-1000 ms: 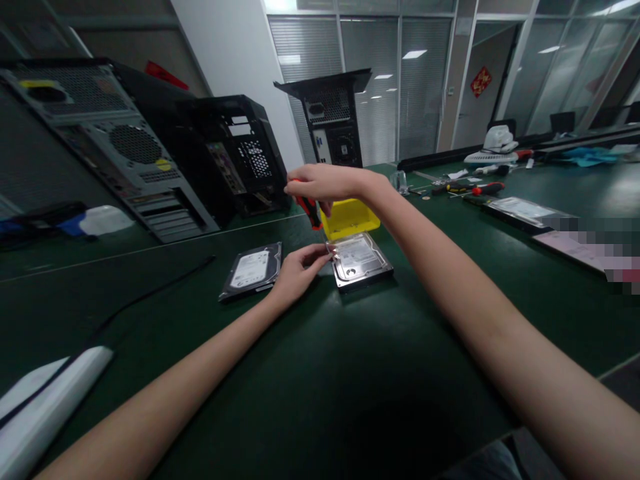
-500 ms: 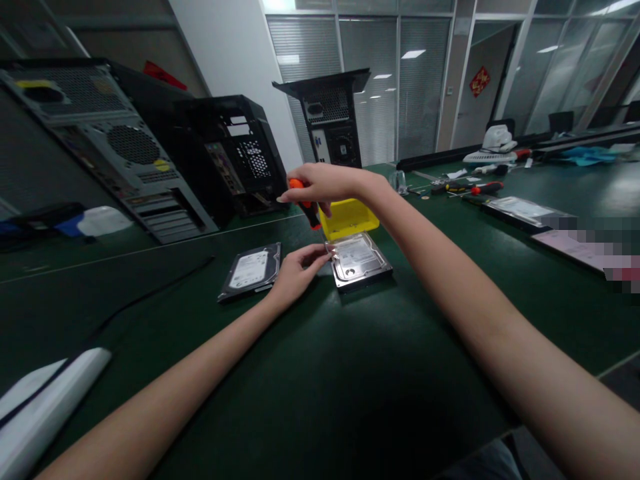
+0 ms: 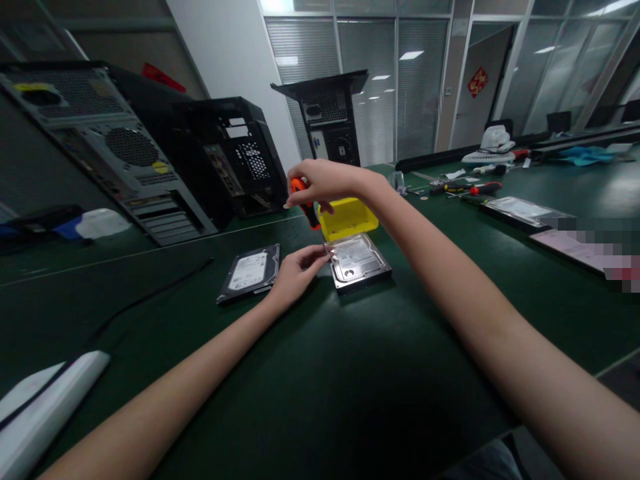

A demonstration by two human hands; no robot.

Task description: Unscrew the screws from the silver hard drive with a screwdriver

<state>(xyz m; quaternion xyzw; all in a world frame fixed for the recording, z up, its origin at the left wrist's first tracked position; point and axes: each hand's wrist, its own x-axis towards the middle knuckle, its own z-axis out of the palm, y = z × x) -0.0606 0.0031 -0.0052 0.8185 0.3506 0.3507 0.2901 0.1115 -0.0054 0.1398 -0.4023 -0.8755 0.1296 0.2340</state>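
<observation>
A silver hard drive (image 3: 359, 259) lies label up on the green table. My left hand (image 3: 299, 268) has its thumb and fingers closed at the drive's left edge, near the upper corner. Above that corner my right hand (image 3: 323, 183) grips the orange and black handle of a screwdriver (image 3: 311, 212). The screwdriver slants down towards the drive's upper left corner; its tip is too small to make out. Just behind the drive stands a yellow tray (image 3: 349, 219) with small bits in it. A second hard drive (image 3: 250, 270) rests to the left of my left hand.
Computer cases (image 3: 135, 147) stand at the back left. Pliers and screwdrivers (image 3: 480, 189) lie at the right, beside another drive (image 3: 523, 209). A clear cup (image 3: 397, 181) is behind my right forearm. A black cable (image 3: 150, 293) runs across the left over a white object (image 3: 55, 393).
My right hand has shifted very slightly around the screwdriver handle, with its fingertips a touch lower. My left hand and the drive have stayed in place.
</observation>
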